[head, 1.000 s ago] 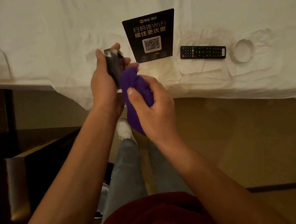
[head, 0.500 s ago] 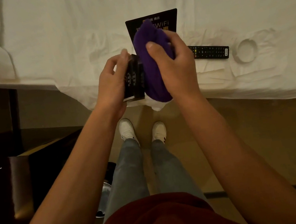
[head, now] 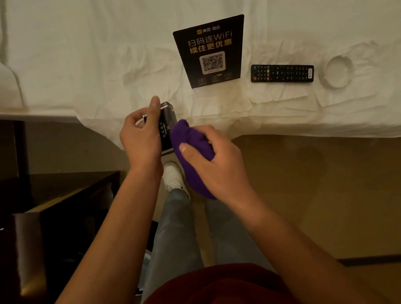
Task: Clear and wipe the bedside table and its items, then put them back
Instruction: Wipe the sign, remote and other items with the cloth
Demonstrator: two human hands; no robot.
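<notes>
Half a second back the purple cloth was raised in front of the WiFi sign; now it sits lower and nearer, so the whole sign with its QR code shows again on the bed. Both hands have dropped toward the near edge of the white bedsheet.

At this moment the left hand grips a small dark acrylic block with pale lettering on its face, fingers curled around its left side and the index finger reaching up over its far end. Its clear edges catch the light. It is held upright in the air, above the floor and just off the edge of the bed. Closed around the bunched purple cloth, the right hand has its thumb lying on top, and the cloth presses against the right face of the block.

On the bed, the black sign lies flat, far from the hands. Just right of it lies a black remote control, and further right a round clear glass ashtray, set apart from the remote.

To the left stands a dark wooden bedside table, its top glossy. Below the hands are grey trousers, a white shoe and a dark red top.
</notes>
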